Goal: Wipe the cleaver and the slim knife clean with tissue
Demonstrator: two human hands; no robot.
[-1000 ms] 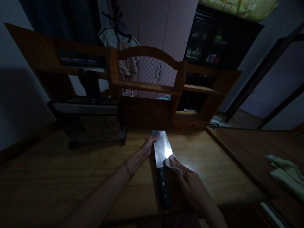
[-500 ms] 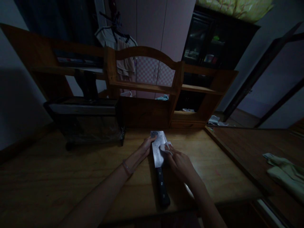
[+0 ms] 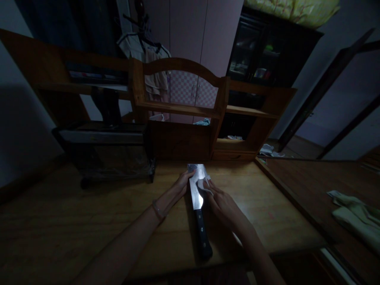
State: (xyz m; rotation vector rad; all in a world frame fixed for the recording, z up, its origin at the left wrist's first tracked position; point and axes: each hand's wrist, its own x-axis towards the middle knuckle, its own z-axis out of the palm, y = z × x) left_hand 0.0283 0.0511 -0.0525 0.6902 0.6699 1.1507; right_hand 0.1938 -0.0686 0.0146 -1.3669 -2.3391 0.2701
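**Over a wooden table (image 3: 264,198), a cleaver (image 3: 196,201) gripped by its blade**

The person's left hand (image 3: 181,184) is closed at the blade's far left edge, thumb laid on the metal (its other fingers are mostly hidden). The right hand (image 3: 222,201) pinches a white cloth (image 3: 203,184) with bent fingers, holding it against the blade's right side. Between the forearms, the black handle (image 3: 203,235) points back toward the person, touched by neither hand. A bracelet (image 3: 159,210) circles the left wrist.
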